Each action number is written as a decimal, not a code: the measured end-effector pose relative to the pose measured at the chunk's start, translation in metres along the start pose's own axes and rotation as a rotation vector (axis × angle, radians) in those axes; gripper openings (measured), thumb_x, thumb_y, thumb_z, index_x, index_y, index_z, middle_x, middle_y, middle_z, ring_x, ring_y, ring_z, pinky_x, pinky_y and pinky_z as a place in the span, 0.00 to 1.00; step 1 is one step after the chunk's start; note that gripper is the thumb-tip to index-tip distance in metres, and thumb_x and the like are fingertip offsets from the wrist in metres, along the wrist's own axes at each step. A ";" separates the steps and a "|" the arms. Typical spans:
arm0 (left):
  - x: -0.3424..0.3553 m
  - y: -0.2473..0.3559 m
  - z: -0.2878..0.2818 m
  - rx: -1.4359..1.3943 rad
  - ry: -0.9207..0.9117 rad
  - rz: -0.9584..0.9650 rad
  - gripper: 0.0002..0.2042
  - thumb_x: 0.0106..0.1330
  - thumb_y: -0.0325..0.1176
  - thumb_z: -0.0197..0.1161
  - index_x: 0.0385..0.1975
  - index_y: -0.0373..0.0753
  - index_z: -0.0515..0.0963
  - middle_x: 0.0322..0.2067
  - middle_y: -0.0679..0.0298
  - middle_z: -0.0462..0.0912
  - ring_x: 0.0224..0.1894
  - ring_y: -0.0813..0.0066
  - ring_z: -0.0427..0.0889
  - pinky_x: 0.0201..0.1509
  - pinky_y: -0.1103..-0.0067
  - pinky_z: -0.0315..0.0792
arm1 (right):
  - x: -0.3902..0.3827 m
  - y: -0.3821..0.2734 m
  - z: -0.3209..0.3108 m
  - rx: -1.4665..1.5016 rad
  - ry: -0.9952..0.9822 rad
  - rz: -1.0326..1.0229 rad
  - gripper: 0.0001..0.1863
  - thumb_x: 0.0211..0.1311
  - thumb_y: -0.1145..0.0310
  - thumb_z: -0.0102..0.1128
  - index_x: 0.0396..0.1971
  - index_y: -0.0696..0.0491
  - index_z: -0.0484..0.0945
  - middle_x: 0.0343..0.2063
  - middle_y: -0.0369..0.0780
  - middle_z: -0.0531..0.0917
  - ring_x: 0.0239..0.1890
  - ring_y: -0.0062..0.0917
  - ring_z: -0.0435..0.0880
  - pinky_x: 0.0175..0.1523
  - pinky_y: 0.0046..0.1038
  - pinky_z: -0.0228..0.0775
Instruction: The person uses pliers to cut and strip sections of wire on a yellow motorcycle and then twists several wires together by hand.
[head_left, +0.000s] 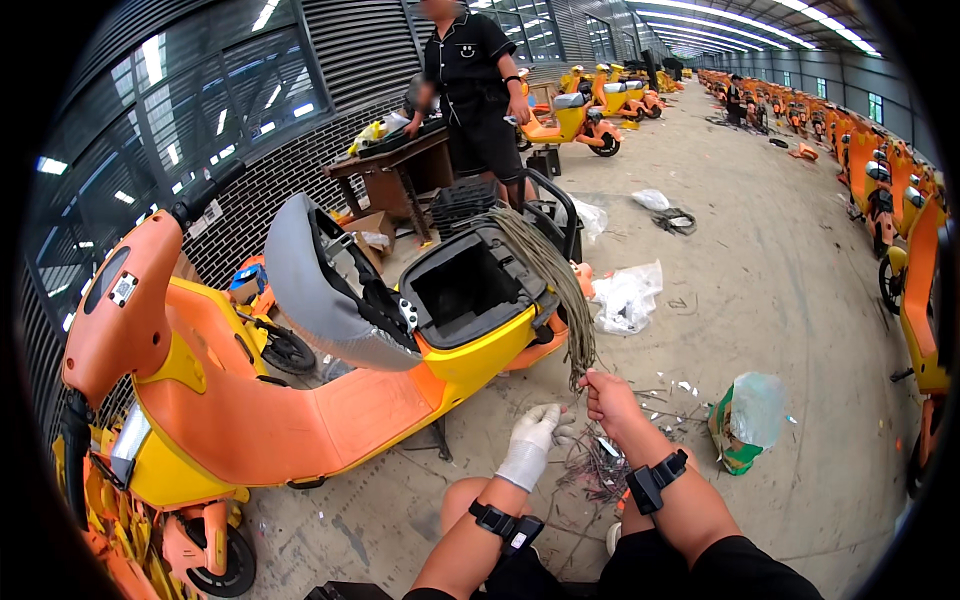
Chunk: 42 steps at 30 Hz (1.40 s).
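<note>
1. My right hand point(612, 402) is closed in a pinch on the bottom ends of a bundle of olive cords point(560, 285).
2. My left hand point(537, 430), in a white glove, is near it with the fingers partly curled; I cannot tell whether they grip a strand.
3. The cords lie over the rear of an orange and yellow scooter point(365, 412) and hang down its back end, toward my right hand.
4. I see the scooter's grey seat point(330, 285) tipped up, with the black storage bin point(472, 336) open behind it.
5. Below my hands, thin scraps point(600, 470) are scattered on the concrete floor point(700, 300).
6. To the right of my right forearm I have a green bag point(738, 455) with clear plastic bulging out.
7. Beyond the scooter, a person in black point(475, 75) stands by a brown table point(385, 168), one hand near its top.
</note>
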<state>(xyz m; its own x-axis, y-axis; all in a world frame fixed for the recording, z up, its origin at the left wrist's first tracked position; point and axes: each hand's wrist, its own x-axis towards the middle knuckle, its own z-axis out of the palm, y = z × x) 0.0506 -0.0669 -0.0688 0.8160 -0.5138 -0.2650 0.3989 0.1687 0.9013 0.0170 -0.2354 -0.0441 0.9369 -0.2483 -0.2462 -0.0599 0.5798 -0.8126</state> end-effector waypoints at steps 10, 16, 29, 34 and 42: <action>0.000 -0.004 0.000 -0.049 0.010 0.045 0.15 0.74 0.32 0.53 0.55 0.31 0.70 0.50 0.53 0.80 0.40 0.74 0.82 0.43 0.80 0.76 | -0.002 0.003 0.004 0.001 -0.005 0.002 0.14 0.74 0.61 0.48 0.31 0.55 0.73 0.14 0.26 0.58 0.12 0.12 0.52 0.18 0.20 0.45; 0.001 -0.008 -0.006 -0.029 0.011 0.070 0.13 0.75 0.33 0.53 0.52 0.31 0.72 0.46 0.56 0.81 0.34 0.77 0.80 0.35 0.82 0.74 | -0.005 0.001 0.010 -0.018 0.009 0.010 0.14 0.74 0.61 0.48 0.30 0.53 0.73 0.13 0.25 0.58 0.13 0.12 0.52 0.19 0.19 0.46; -0.005 -0.002 -0.003 -0.133 -0.007 0.013 0.09 0.73 0.31 0.52 0.48 0.35 0.71 0.39 0.60 0.80 0.32 0.73 0.81 0.34 0.80 0.74 | -0.005 0.005 0.009 -0.035 0.009 0.019 0.14 0.74 0.61 0.48 0.32 0.54 0.73 0.14 0.25 0.58 0.13 0.12 0.52 0.18 0.20 0.46; -0.001 -0.006 -0.008 -0.074 -0.004 0.000 0.09 0.74 0.32 0.51 0.48 0.35 0.71 0.38 0.59 0.81 0.29 0.75 0.80 0.31 0.79 0.73 | -0.005 0.008 0.010 -0.026 0.003 0.024 0.13 0.73 0.61 0.49 0.32 0.54 0.73 0.14 0.25 0.59 0.12 0.12 0.52 0.18 0.20 0.45; -0.008 -0.001 -0.006 0.056 0.014 -0.007 0.11 0.74 0.36 0.53 0.45 0.35 0.71 0.38 0.60 0.81 0.24 0.80 0.76 0.27 0.81 0.71 | -0.009 0.006 0.015 -0.041 0.015 0.034 0.13 0.73 0.61 0.48 0.31 0.53 0.73 0.13 0.25 0.58 0.13 0.12 0.52 0.19 0.20 0.46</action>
<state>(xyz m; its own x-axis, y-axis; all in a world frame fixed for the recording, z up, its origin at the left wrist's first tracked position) 0.0459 -0.0581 -0.0692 0.8194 -0.5025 -0.2759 0.3809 0.1175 0.9171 0.0132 -0.2183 -0.0386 0.9289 -0.2404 -0.2817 -0.1060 0.5563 -0.8242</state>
